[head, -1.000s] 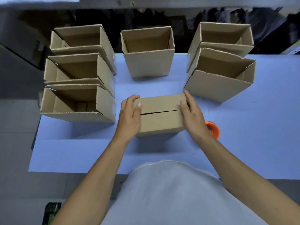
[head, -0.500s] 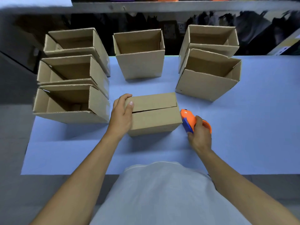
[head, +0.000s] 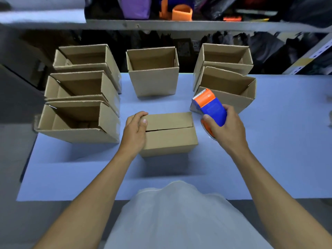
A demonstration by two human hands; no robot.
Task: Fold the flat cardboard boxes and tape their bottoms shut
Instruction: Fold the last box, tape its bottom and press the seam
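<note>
I see a pale blue table point(head: 269, 159) set against dim metal shelving point(head: 197, 26) that carries dark bags and an orange object; the background is blurred. Six open brown cardboard boxes stand around the work area: three in a column at the left point(head: 79, 105), each close behind the next, one alone at the middle rear point(head: 153, 72), and two at the right point(head: 224, 72), the nearer one tilted.

In the centre, near me, sits the closed brown cardboard box point(head: 168, 133), its long axis running left to right across the table. Its two upper flaps meet along a dark, untaped seam running the same way.

My left hand point(head: 134, 133) grips the box's left end, fingers curled over the top edge and thumb on the upper flap. My right hand point(head: 224, 130) holds the blue and orange tape dispenser point(head: 210, 108) raised beside the box's right end, fingers wrapped round its body, its toothed cutter pointing up and away, in front of the tilted box.
</note>
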